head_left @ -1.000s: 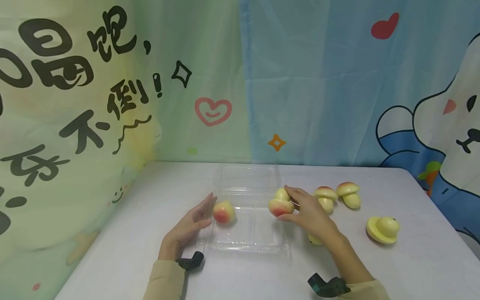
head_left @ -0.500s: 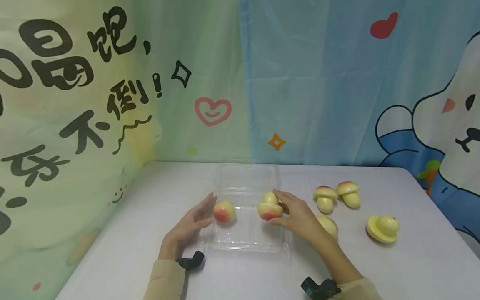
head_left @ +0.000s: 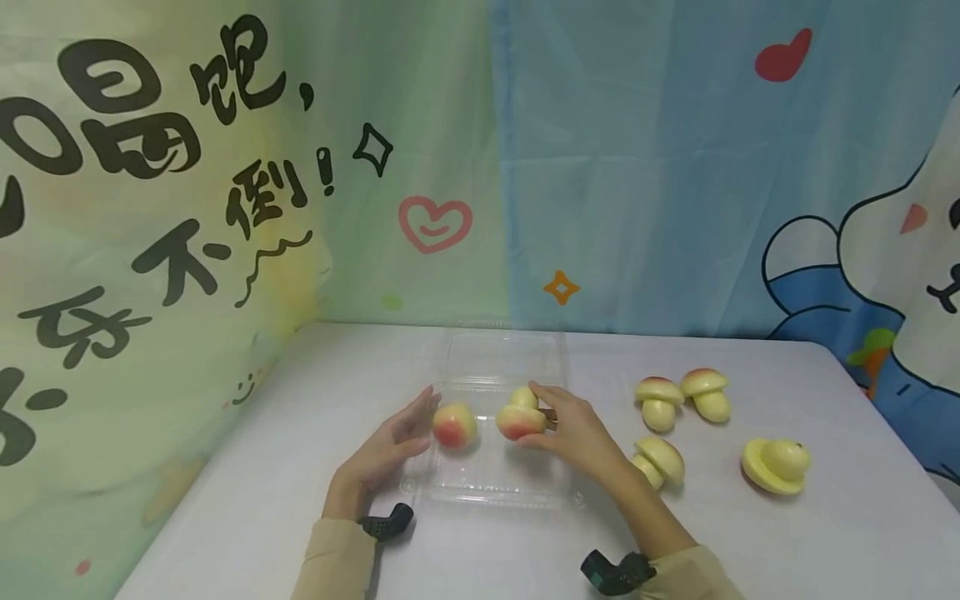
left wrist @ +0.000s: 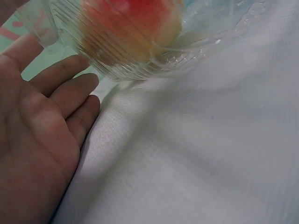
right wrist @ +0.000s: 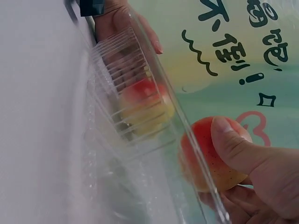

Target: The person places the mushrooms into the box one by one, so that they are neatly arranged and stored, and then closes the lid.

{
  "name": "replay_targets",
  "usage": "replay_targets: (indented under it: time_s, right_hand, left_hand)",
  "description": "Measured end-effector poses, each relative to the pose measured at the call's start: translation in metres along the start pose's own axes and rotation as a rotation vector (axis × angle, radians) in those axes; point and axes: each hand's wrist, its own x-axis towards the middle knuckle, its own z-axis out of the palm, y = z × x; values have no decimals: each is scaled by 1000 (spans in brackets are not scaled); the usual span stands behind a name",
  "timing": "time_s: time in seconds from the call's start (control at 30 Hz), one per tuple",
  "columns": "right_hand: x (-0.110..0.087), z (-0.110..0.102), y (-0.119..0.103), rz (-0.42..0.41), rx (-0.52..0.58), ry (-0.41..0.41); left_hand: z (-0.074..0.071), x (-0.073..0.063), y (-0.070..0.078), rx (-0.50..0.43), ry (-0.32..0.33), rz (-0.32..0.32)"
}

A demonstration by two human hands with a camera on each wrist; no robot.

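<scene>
My right hand (head_left: 577, 429) pinches a toy mushroom (head_left: 521, 423) with a red-and-yellow cap, thumb on the cap in the right wrist view. It is held over the right part of a clear plastic clamshell box (head_left: 495, 500), with its pale stem pointing away. Another red-and-yellow toy (head_left: 454, 427) sits in the box's left part, its stem hidden. My left hand (head_left: 386, 446) is beside the box's left wall. In the left wrist view its fingers (left wrist: 74, 88) are extended near the ribbed plastic; whether they touch it I cannot tell.
Several more toy mushrooms lie on the white table (head_left: 750, 542) to the right: two at the back (head_left: 659, 403), one near my right forearm (head_left: 660, 461), and one tipped over (head_left: 777, 465) farther right. The box's lid (head_left: 506, 354) lies open toward the printed curtain (head_left: 637, 167).
My right hand has moved left with the toy mushroom, from the box's right edge to over its inside. The left hand has stayed by the box. The head view has shifted slightly.
</scene>
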Motion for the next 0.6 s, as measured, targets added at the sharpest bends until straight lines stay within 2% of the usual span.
replay_targets:
  time_s: [0.4,0.6]
  right_hand:
    - [17,13,-2,138,136,-38]
    - [20,19,-2,166,167,-57]
  left_hand:
    - [2,3,1,1,15,-26]
    - [2,2,-2,-34,-4,17]
